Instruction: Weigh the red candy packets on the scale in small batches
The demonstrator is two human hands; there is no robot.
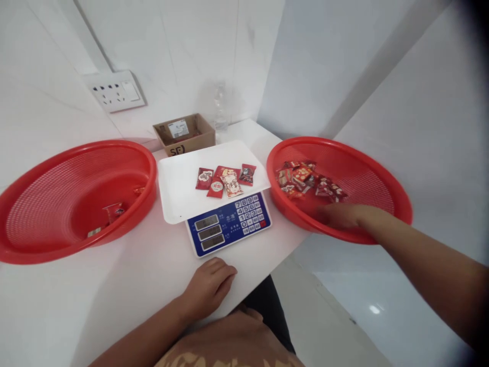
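Observation:
My left hand (212,285) rests on the table in front of the scale, its fingers curled together and nothing showing in them. Over the near side of the right red basket (401,209) reaches my right hand (340,216), its fingers blurred by motion and partly dark. Beyond it in that basket lies a pile of small wrapped snack packets (303,176), mostly red. Between the baskets stands a digital scale (229,224) with a blue keypad panel. Several snack packets (231,184) lie on its white tray (175,196).
Another red basket (42,173) stands at the left with a few packets in it. Behind the scale are an open cardboard box (208,137) and a clear plastic bottle (220,107). A wall socket (114,90) is at the back left. The table edge runs beneath the right basket.

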